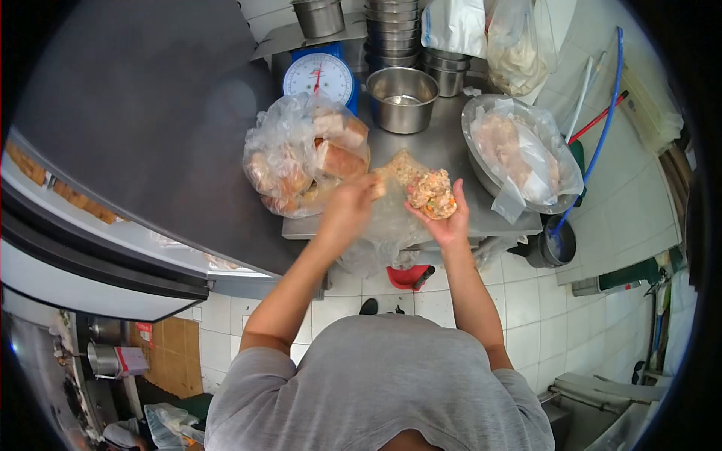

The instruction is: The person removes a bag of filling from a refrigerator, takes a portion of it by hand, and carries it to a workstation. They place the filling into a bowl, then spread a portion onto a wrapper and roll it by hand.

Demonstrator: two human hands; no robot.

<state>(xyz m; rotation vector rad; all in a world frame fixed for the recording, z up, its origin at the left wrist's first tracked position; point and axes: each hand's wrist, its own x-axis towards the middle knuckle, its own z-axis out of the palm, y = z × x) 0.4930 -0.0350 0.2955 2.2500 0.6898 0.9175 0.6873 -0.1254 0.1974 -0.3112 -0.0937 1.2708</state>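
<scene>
My right hand (445, 218) is palm up over the front edge of a steel table (444, 146), cupping a lump of mixed filling (432, 194) with orange and green bits. My left hand (347, 204) is blurred beside it, fingers closed on a small pale piece at its tip, touching a clear plastic bag (391, 225) that hangs over the table edge. More filling (404, 167) lies on the plastic just behind my hands.
A clear bag of bread rolls (304, 154) sits left of my hands. Behind are a blue dial scale (320, 74), a steel bowl (402, 98), stacked steel bowls (391, 30), and a steel tray (481, 161) holding a plastic-wrapped pale mass at right. White tiled floor lies below.
</scene>
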